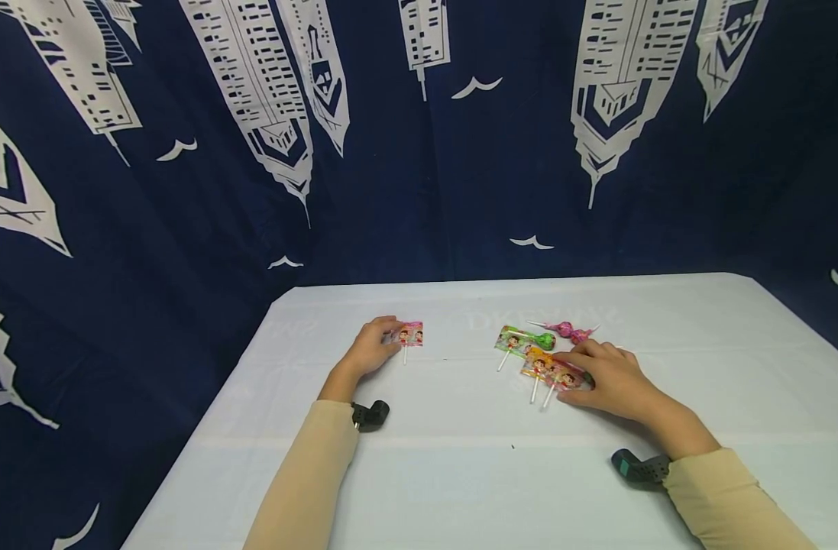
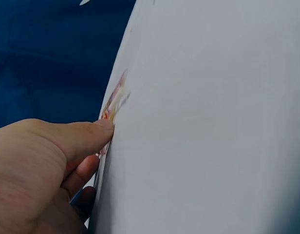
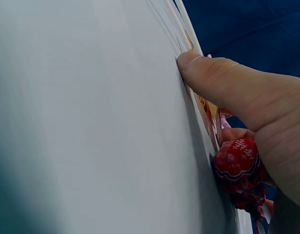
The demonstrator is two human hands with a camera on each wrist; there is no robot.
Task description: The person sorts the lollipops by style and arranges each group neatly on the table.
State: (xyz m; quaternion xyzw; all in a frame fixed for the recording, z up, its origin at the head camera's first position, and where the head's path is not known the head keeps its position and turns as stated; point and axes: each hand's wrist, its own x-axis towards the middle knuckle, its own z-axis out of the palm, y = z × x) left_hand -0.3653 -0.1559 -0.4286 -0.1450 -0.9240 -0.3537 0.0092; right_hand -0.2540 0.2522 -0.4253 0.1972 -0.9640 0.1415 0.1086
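Pink lollipop [image 1: 411,334] between left fingers [image 1: 387,321]

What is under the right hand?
The right wrist view shows a red-wrapped lollipop beneath the right hand. In the head view, a pink packet sticks out from the hand's edge. Anything deeper under the palm is covered.

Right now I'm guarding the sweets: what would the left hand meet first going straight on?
Likely the pink-wrapped lollipop, which the left hand seems to be touching; depth is unclear.
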